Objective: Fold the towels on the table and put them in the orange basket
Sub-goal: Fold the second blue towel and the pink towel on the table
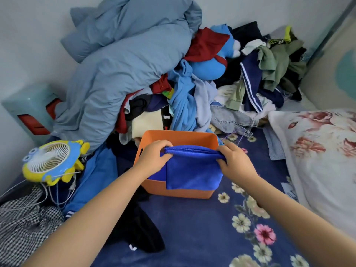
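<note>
Blue towel (192,168) folded, held by its upper folded edge over the orange basket (179,136); lower part hanging down over the near wall of the basket, outside face visible, not yet inside. Left hand (154,158) pinching the left end of that edge, fingers curled over the cloth, thumb beneath. Right hand (236,160) gripping the right end likewise, fingers closed round the bunched corner. Edge stretched fairly taut between both hands, roughly level, above the basket opening. More blue cloth (157,175) showing inside the basket at the left, behind the hanging panel; cannot tell whether a separate towel already stored or a further layer of the same one. Basket sitting on a dark floral sheet (192,228), just in front of a heap of clothes (192,105) and a grey-blue duvet (115,64); small fish-shaped fan (52,160) to the left, floral pillow (317,151) to the right. Judgement: folding of this towel finished or nearly so, placing step under way, lowering and release still to do. No other unfolded towel clearly identifiable on the near surface; anything left in the heap not distinguishable from clothing. Task probably late, but count of remaining towels unknown.
</note>
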`<state>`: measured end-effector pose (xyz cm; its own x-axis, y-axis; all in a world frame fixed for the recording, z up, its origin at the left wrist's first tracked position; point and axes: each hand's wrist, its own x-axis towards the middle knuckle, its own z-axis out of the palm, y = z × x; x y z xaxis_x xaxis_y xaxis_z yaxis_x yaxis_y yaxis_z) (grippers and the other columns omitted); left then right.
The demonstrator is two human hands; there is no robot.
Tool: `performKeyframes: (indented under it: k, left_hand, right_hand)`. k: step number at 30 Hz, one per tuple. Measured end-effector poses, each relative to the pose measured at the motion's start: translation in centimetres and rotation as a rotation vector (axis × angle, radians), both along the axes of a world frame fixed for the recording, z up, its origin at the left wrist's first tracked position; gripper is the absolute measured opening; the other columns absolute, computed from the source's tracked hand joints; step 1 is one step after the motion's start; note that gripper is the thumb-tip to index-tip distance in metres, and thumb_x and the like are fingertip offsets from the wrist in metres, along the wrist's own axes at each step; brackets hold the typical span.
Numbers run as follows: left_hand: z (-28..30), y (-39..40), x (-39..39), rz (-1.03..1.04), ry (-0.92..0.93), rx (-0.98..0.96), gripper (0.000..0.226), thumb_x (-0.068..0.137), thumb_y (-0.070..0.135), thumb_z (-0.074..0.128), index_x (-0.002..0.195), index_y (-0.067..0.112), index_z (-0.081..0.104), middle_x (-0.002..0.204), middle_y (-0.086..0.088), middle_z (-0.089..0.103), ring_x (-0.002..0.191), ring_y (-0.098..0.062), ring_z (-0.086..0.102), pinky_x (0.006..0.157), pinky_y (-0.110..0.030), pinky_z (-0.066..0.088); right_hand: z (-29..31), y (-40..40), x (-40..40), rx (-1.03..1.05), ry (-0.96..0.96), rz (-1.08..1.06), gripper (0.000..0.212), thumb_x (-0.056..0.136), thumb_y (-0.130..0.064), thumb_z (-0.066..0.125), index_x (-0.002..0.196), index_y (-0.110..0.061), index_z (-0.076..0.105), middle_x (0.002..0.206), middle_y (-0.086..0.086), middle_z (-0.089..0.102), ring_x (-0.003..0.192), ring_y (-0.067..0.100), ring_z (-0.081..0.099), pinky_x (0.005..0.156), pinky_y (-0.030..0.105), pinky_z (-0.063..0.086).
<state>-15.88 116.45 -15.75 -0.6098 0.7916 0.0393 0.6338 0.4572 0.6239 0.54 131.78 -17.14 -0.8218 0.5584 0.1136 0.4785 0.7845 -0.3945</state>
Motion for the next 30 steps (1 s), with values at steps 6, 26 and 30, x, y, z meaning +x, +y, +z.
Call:
performKeyframes:
  k: [6, 26, 30]
  left_hand:
    - [-2.2, 1.3, -8.9, 0.009, -0.011, 0.116, 0.016, 0.087, -0.001, 0.056, 0.102, 0.000, 0.062, 0.088, 0.008, 0.049, 0.092, -0.011, 0.048, 0.069, 0.002, 0.038]
    - [-23.3, 8.4, -21.2, 0.391, -0.197, -0.458, 0.032, 0.093, 0.012, 0.049, 0.122, 0.001, 0.043, 0.117, -0.015, 0.057, 0.111, -0.030, 0.054, 0.088, -0.032, 0.042]
    - [-25.6, 10.3, -22.3, 0.398, -0.073, -0.431, 0.033, 0.091, 0.005, 0.046, 0.123, 0.000, 0.040, 0.115, -0.015, 0.052, 0.104, -0.029, 0.053, 0.084, -0.035, 0.042]
  right_hand:
    - [-1.9, 0.1, -8.6, 0.043, 0.135, -0.010, 0.029, 0.069, -0.002, 0.049, 0.092, 0.003, 0.067, 0.091, 0.019, 0.066, 0.084, 0.040, 0.062, 0.064, 0.040, 0.051]
    - [-21.7, 7.4, -26.3, -0.521, -0.463, 0.210, 0.029, 0.089, -0.010, 0.055, 0.117, -0.003, 0.059, 0.113, 0.009, 0.058, 0.110, 0.024, 0.052, 0.083, 0.024, 0.037]
    - [-24.4, 8.6, -28.4, -0.484, -0.405, 0.167, 0.025, 0.088, -0.009, 0.055, 0.112, -0.002, 0.063, 0.116, 0.013, 0.064, 0.097, 0.020, 0.054, 0.076, 0.024, 0.038]
